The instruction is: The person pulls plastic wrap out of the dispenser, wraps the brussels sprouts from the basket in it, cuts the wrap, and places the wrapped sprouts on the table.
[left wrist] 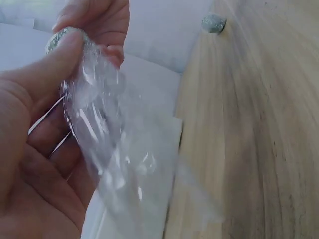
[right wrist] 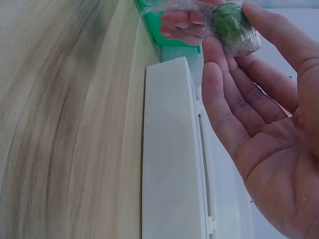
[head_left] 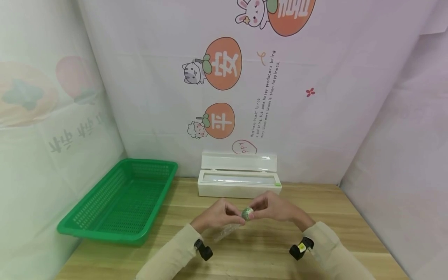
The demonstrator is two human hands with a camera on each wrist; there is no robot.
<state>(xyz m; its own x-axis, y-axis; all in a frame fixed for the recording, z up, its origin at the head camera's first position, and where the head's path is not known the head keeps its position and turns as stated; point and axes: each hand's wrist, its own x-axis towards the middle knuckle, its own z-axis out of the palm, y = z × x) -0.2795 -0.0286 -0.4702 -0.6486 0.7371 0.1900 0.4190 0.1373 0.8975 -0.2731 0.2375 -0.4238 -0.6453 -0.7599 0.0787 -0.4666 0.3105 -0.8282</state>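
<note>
A small round green-and-white ball (right wrist: 232, 27), wrapped in clear film, is held between the two hands above the table, in front of the white box. My right hand (head_left: 274, 208) pinches it between thumb and fingers. My left hand (head_left: 218, 215) pinches the cling film (left wrist: 112, 119) at the ball's other side, its thumb lying against the ball. A crumpled loose tail of that film hangs below the left fingers. In the left wrist view, part of the ball is hidden behind the left thumb.
Behind the hands stands a long white cling film box (head_left: 239, 189), its lid (head_left: 239, 161) raised. A green plastic basket (head_left: 154, 217) sits at the left. A small grey-green rounded thing (left wrist: 213, 23) lies on the wooden table (head_left: 336, 217). Printed cloth walls (head_left: 315, 128) enclose the table.
</note>
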